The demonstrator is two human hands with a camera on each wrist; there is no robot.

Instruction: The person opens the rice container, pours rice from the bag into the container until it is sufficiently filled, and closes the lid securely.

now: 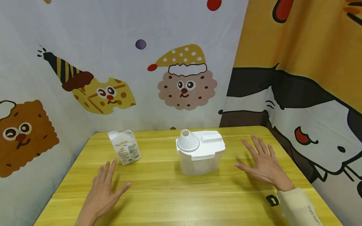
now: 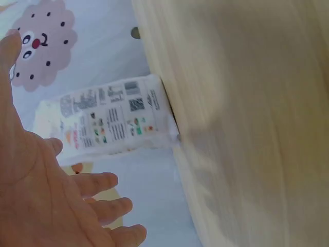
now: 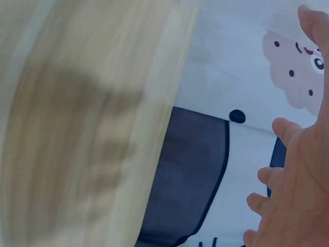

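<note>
A white printed bag stands upright at the back left of the table, its printed side also showing in the left wrist view. My left hand hovers in front of it with fingers spread and nothing held. Right of the middle is a translucent plastic container with a white lid. On the lid's left part sits a white cone-shaped spout. To the right of the container my right hand is spread over the table, holding nothing.
The yellow wood-grain table ends at the back against a pale curtain with cartoon prints. An orange, black and white cartoon curtain borders its right side. A small black strap piece shows beside the right sleeve.
</note>
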